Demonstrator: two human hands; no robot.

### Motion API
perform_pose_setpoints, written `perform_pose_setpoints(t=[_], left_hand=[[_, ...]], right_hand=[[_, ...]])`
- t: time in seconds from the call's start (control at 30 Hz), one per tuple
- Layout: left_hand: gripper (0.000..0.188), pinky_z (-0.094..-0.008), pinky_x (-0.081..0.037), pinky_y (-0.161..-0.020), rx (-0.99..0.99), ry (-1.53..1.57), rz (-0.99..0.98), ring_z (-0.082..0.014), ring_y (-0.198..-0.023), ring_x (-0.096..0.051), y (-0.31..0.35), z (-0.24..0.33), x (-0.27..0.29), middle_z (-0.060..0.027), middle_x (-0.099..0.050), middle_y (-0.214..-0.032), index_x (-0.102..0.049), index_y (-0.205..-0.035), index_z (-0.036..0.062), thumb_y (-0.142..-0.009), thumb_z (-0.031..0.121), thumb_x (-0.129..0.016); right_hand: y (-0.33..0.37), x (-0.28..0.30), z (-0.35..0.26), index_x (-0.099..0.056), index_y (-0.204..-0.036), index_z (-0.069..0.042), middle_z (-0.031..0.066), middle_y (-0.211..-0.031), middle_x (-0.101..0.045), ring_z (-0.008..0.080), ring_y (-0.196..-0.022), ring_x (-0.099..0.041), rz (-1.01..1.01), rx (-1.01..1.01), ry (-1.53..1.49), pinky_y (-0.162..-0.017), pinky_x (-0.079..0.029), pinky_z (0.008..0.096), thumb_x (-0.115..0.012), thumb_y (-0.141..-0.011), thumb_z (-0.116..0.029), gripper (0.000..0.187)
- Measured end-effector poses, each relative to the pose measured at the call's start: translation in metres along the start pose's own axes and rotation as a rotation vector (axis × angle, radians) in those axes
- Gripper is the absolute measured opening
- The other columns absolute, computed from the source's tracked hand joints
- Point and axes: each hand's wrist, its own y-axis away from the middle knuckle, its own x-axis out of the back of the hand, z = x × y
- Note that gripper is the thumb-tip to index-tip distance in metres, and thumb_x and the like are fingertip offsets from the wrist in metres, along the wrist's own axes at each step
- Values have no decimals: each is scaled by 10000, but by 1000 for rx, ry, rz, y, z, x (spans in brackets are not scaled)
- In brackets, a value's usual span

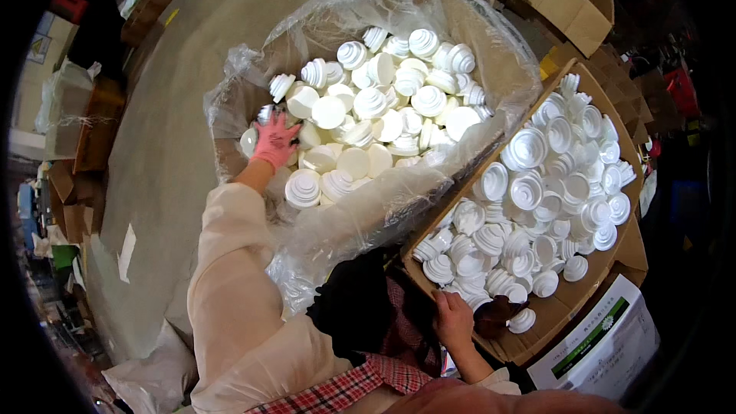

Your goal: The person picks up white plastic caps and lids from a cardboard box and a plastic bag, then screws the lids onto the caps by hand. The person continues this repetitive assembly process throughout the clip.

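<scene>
My left hand (274, 140), in a pink glove with dark fingertips, reaches to the left side of a large box lined with clear plastic (326, 249). Its fingers are spread over the white stepped plastic caps (328, 113) heaped inside. One cap (266, 113) lies right at the fingertips; whether they touch it is hard to tell. My right hand (454, 318), bare, has its fingers curled over the near rim of a cardboard box (425, 280). More white stepped caps (526, 189) fill that box.
A dark brown object (497, 318) lies among the caps near my right hand. A printed white sheet (602, 337) is beside the right box. An open carton (566, 4) stands at the far right. A pale sack (157, 372) lies on the floor at lower left.
</scene>
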Motion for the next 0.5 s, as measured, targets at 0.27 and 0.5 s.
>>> perform_pose_setpoints(t=[0.27, 0.5], left_hand=[[594, -661, -258, -1055, 119, 250, 172, -439, -1350, -301, 16, 17, -5, -186, -320, -1478, -479, -1382, 195, -860, 457, -589], [569, -612, -341, -1011, -602, 122, -90, -451, -1351, -313, 89, 110, -7, -251, -279, -1489, -433, -1415, 217, -864, 290, -557]], right_hand=[[2, -2, -1, -574, -1109, -27, 124, -895, -597, 321, -812, -583, 19, 18, 61, -675, -485, 415, -598, -721, -8, 390], [4, 2, -8, -569, -1086, -37, 130, -863, -591, 331, -827, -587, 46, -18, 33, -692, -480, 437, -649, -675, -26, 419]])
